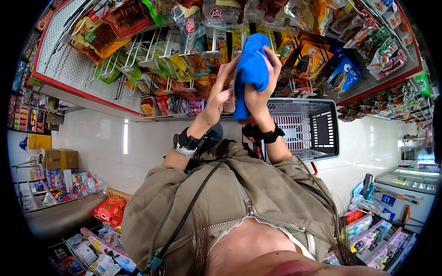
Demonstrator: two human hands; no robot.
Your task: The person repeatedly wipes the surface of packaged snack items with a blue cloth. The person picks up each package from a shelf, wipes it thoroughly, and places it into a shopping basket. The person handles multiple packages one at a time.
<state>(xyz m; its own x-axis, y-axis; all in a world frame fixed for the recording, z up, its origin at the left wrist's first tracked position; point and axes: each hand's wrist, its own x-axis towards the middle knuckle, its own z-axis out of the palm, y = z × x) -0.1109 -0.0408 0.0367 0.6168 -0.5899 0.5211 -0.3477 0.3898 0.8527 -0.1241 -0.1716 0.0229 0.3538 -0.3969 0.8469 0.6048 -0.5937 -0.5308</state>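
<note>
My right hand (258,100) grips a bunched blue cloth (253,65), its fingers partly wrapped around the far side. Close beside it, my left hand (215,100) holds a thin plastic packet (230,91), seen nearly edge-on, with the cloth against its right side. What the packet contains cannot be made out. Both hands are raised in front of a rack of hanging snack packets (191,65). Black straps circle both wrists, and the left one also carries a watch-like band (184,146).
A grey plastic shopping basket (336,127) with a red handle stands below my right forearm. White metal hooks (148,55) jut from the perforated shelf back (58,62). Cardboard boxes (69,158) stand at the left, and a glass counter (407,179) at the right.
</note>
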